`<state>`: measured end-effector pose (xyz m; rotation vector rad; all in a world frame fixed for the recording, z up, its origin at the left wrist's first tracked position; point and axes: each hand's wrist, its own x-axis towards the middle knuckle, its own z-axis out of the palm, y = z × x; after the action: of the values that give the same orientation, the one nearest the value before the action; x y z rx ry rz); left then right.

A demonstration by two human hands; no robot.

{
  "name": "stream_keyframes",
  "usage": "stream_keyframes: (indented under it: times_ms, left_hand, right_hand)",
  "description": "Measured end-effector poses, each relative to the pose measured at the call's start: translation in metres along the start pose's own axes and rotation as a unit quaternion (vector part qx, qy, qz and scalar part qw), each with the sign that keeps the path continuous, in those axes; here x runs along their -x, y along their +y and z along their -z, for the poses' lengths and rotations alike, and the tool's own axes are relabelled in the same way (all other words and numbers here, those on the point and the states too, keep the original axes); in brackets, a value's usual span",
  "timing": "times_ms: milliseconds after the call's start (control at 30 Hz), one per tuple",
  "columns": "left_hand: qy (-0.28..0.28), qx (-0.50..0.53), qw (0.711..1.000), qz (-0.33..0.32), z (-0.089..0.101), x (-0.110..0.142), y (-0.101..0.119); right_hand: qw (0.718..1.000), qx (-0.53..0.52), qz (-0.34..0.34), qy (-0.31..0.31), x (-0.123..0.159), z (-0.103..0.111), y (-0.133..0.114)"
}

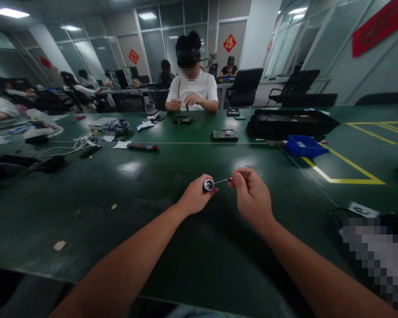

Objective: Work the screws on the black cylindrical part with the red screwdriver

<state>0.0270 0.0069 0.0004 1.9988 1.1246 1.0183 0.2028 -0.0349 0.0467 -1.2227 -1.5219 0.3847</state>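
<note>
My left hand (196, 194) is closed around a small dark cylinder (208, 185) with a silvery rim, its open-looking round end turned up and to the right. In my right hand (252, 192) is a thin screwdriver (223, 181), pinched near its red collar, most of the handle hidden by the fingers. The metal shaft points left, and its tip reaches the round end of the cylinder. Whether the tip sits in a screw there is too small to tell. Both hands are above the green table (146, 247).
Across the table a person in a white shirt (192, 90) works over a small device (183, 119). Farther forward lie a circuit board unit (224, 135), a black tray (288, 123), a blue bin (305, 145), a dark tool-like bar (142, 147) and a white cable (69, 148).
</note>
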Motion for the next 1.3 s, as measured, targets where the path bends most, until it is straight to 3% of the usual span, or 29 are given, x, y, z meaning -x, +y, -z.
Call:
stream_keyframes:
  times_ms: [167, 367, 467, 533, 633, 733, 833, 967, 1133, 1300]
  left_hand:
    - [-0.005, 0.003, 1.0, -0.002, 0.001, 0.001, 0.0]
    - [-0.001, -0.009, 1.0, 0.009, 0.0, -0.001, -0.003]
    - [-0.003, -0.016, 1.0, 0.011, -0.001, -0.001, -0.004]
    - [-0.007, -0.016, 1.0, 0.011, -0.001, -0.001, -0.004]
    - [-0.005, -0.009, 1.0, 0.014, 0.0, 0.0, -0.002]
    - [0.009, -0.021, 1.0, 0.016, 0.002, 0.0, 0.002]
    - [0.004, -0.058, 0.998, -0.015, 0.004, -0.002, 0.005]
    - [0.015, -0.091, 0.996, -0.018, 0.004, -0.005, 0.001]
    - [0.021, -0.063, 0.998, 0.016, 0.001, -0.005, -0.004]
    - [0.014, -0.04, 0.999, 0.018, 0.001, -0.003, 0.0]
  right_hand:
    - [0.995, 0.099, 0.005, -0.002, -0.003, 0.005, -0.006]
    - [0.993, 0.06, 0.09, -0.054, 0.001, 0.005, -0.005]
    - [0.99, 0.063, 0.1, -0.083, 0.004, 0.007, -0.005]
    - [0.993, 0.054, 0.074, -0.075, 0.004, 0.007, -0.005]
    - [0.998, -0.048, -0.001, -0.037, 0.001, 0.002, 0.001]
    - [0.981, -0.18, -0.076, -0.013, -0.004, -0.006, 0.011]
    - [0.959, -0.246, -0.138, 0.021, -0.009, -0.01, 0.021]
    - [0.937, -0.28, -0.207, -0.014, -0.013, -0.01, 0.032]
    - [0.959, -0.238, -0.15, 0.042, -0.011, -0.009, 0.03]
    - [0.989, -0.135, -0.066, 0.007, -0.005, -0.005, 0.017]
